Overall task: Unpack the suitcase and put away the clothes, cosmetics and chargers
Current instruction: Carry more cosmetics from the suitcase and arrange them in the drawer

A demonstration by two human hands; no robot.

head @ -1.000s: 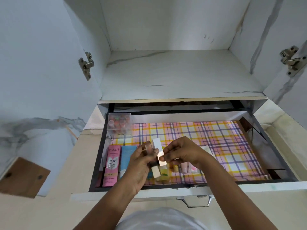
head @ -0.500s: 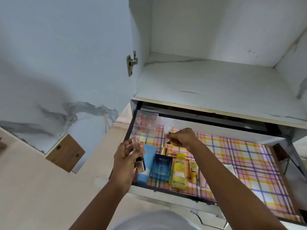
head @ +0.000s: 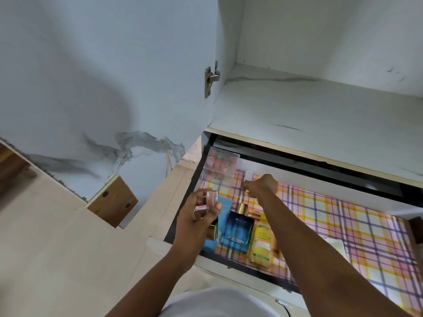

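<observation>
Glossy clear plastic on the small box [head: 219, 167] at the drawer's ten o'clock corner; glossy blue glass with a shiny gold metal collar on the cologne bottle [head: 238, 229], and glossy yellow plastic on the bottle [head: 262, 243] just at its three o'clock. Smooth checked paper lining [head: 343, 225] over the drawer floor, matt marble-look laminate on the shelf [head: 320, 106] at twelve o'clock. Polished metal on the hinge [head: 210, 78], bare brown wood on the block [head: 113, 203] at nine o'clock.

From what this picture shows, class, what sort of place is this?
Probably a bedroom wardrobe or dressing cupboard at home: a pulled-out drawer with a checked liner holds a cologne bottle and a yellow skincare bottle, below a bare shelf.
</observation>
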